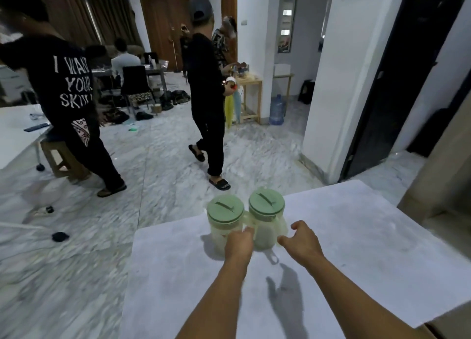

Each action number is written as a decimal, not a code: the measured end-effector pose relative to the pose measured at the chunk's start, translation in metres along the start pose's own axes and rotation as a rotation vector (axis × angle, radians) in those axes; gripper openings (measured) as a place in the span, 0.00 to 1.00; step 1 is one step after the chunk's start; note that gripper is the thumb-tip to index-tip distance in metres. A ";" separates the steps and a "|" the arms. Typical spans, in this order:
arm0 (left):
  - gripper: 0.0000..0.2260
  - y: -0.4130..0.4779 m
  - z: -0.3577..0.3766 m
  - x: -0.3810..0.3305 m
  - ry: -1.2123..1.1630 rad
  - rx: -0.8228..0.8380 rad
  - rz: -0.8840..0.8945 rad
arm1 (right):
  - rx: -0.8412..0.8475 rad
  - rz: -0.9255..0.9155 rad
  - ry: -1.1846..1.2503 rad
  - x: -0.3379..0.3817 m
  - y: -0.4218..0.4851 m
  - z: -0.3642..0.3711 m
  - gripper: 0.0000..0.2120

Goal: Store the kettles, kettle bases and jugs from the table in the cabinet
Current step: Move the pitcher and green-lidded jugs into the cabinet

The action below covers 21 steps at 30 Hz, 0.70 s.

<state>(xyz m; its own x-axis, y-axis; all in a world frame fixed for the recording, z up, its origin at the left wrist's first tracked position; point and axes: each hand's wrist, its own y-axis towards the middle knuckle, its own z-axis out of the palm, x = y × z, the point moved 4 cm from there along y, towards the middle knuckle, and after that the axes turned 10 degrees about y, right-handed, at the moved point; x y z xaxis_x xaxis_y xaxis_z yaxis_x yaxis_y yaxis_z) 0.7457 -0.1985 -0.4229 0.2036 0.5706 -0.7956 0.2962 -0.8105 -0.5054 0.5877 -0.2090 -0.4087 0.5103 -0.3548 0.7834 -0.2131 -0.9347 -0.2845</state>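
Now left hand [239,244] grips left jug [225,224]; right hand [302,242] spread beside right jug [266,219].

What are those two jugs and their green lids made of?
The left jug and right jug look like frosted, translucent plastic: their walls are milky and light shows through. The green lids seem matte opaque plastic with moulded grip bars. Glass bodies cannot be ruled out.

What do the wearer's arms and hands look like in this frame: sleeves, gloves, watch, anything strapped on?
Both forearms are bare right up to the bottom edge of the frame, with no sleeve visible. The left hand and right hand are bare too: no gloves, rings, watch, wristband, cables or markers show. Anything worn above the forearms is out of frame. The only related mark is the hands' dark shadow on the white tabletop.
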 end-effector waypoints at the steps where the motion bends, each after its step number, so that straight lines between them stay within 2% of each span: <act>1: 0.20 0.009 0.008 -0.001 -0.067 0.008 -0.016 | 0.027 0.015 0.007 -0.002 0.013 0.004 0.28; 6: 0.13 0.043 0.032 -0.013 -0.346 -0.059 -0.077 | 0.099 0.007 0.043 -0.008 0.056 0.028 0.26; 9: 0.18 0.057 0.032 -0.013 -0.272 -0.194 -0.067 | 0.110 0.010 0.060 -0.009 0.064 0.037 0.16; 12: 0.19 0.057 0.014 -0.015 -0.177 -0.337 -0.046 | 0.084 0.039 0.137 -0.008 0.066 0.039 0.14; 16: 0.21 0.051 -0.013 -0.034 -0.142 -0.261 0.091 | -0.069 0.099 0.342 0.005 0.053 0.020 0.15; 19: 0.22 0.038 -0.029 -0.053 -0.094 -0.129 0.200 | -0.225 0.047 0.474 0.024 0.018 -0.005 0.15; 21: 0.22 0.021 -0.037 -0.069 -0.080 -0.051 0.279 | -0.361 0.012 0.551 0.036 -0.016 -0.027 0.20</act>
<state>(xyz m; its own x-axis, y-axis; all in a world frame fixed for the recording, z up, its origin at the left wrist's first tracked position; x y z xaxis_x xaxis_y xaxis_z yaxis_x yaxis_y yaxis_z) 0.7722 -0.2498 -0.3659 0.2102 0.3129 -0.9262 0.2860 -0.9256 -0.2478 0.5873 -0.2061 -0.3606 0.0252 -0.2121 0.9769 -0.5310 -0.8308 -0.1667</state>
